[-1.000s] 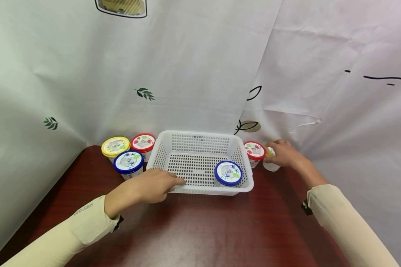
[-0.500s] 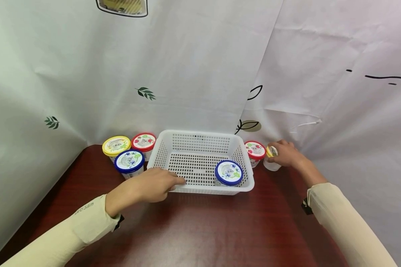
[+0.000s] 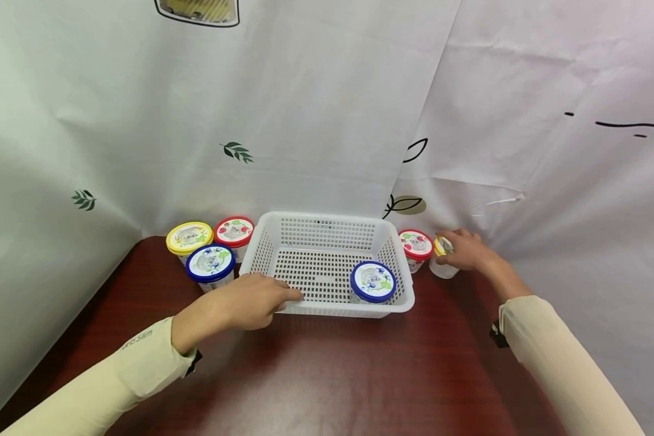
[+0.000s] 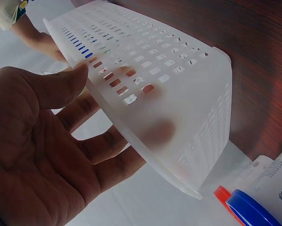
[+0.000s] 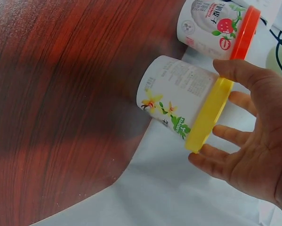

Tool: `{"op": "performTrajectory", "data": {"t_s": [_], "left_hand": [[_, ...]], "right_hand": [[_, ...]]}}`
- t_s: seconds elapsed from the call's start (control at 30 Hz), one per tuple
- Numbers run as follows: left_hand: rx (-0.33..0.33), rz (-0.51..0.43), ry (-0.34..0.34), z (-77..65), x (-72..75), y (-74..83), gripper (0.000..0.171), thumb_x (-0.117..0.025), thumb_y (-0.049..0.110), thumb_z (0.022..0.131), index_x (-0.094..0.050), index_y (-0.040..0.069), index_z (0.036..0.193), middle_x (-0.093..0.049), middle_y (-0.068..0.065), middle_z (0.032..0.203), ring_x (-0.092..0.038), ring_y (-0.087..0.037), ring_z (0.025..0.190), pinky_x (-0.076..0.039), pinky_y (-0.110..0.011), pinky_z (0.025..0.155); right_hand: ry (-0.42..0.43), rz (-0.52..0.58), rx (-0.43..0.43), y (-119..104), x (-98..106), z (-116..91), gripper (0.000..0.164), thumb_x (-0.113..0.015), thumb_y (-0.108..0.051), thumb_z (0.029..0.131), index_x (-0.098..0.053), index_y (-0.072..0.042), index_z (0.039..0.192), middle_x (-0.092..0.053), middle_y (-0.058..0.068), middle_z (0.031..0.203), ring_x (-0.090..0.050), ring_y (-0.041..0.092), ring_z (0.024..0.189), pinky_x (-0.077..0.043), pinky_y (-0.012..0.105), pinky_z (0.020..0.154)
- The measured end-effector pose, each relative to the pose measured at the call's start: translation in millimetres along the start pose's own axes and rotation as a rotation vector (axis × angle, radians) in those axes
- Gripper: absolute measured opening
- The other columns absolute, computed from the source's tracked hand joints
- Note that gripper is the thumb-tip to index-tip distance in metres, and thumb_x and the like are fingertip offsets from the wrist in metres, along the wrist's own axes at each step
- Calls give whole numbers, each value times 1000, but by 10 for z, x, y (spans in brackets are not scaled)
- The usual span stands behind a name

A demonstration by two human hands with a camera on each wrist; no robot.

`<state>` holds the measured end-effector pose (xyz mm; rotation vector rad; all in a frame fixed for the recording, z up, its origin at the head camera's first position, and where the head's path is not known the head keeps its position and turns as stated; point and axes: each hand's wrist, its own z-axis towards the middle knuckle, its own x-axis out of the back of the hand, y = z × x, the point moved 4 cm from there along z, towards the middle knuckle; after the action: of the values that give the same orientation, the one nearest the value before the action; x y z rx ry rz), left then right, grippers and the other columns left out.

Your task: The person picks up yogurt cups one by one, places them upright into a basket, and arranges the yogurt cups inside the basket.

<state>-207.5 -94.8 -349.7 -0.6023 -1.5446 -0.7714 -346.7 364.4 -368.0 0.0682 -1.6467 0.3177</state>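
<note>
My left hand (image 3: 251, 301) grips the near-left rim of a white perforated plastic basket (image 3: 338, 311); in the left wrist view its thumb lies outside the wall and its fingers inside. A yogurt tub with a blue lid (image 3: 373, 282) stands in the basket's near right corner. To the right of the basket, my right hand (image 3: 463, 249) holds the lid of a yellow-lidded yogurt tub (image 5: 176, 101) from above, thumb and fingers spread round the lid's edge. This tub stands upright on the table. A red-lidded yogurt tub (image 3: 416, 244) stands between it and the basket.
Left of the basket stand three more tubs, one with a yellow lid (image 3: 189, 237), one with a red lid (image 3: 233, 231) and one with a blue lid (image 3: 211, 263). A white printed sheet (image 3: 327, 121) hangs behind the dark red wooden table (image 3: 338, 369).
My right hand has shifted slightly on the yellow lid, baring more of its top. The left hand, basket and other tubs stay where they were.
</note>
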Motion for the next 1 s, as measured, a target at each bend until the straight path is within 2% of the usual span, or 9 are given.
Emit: {"op": "performTrajectory", "data": {"t_s": [0.17, 0.3, 0.53, 0.87, 1.0], "left_hand": [[-21, 12, 14, -6, 7, 6, 39, -70, 2, 100, -77, 22, 133, -81, 2, 108, -69, -15, 94, -59, -44, 87], [-23, 11, 15, -7, 6, 5, 40, -70, 2, 100, -77, 22, 134, -81, 2, 109, -70, -16, 95, -59, -46, 89], [-23, 15, 19, -5, 1, 6, 40, -69, 1, 100, -77, 21, 133, -82, 2, 110, -72, -17, 98, -60, -47, 91], [-6, 4, 6, -2, -6, 3, 40, -69, 2, 101, -77, 22, 135, -82, 1, 113, -71, -17, 98, -59, -47, 89], [7, -5, -5, 1, -12, -2, 41, -70, 3, 102, -77, 22, 137, -83, 1, 118, -71, -18, 100, -60, -48, 92]], "right_hand": [[-14, -7, -7, 9, -19, 21, 81, -78, -35, 98, -49, 0, 165, -47, 42, 164, -43, 66, 144, -38, 77, 116], [-12, -3, -16, 30, -39, 39, 81, -77, -35, 97, -49, -1, 165, -46, 42, 164, -42, 69, 145, -38, 79, 117], [12, 11, -26, 58, -53, 53, 82, -78, -37, 94, -53, -1, 162, -49, 43, 160, -45, 65, 142, -37, 75, 114], [33, -7, -28, 77, 42, 10, 80, -81, -35, 89, -58, -2, 159, -55, 43, 153, -46, 60, 144, -35, 73, 115], [32, -10, -63, 91, 79, -8, 80, -80, -36, 89, -58, -4, 159, -53, 43, 153, -46, 63, 139, -42, 73, 110]]}}
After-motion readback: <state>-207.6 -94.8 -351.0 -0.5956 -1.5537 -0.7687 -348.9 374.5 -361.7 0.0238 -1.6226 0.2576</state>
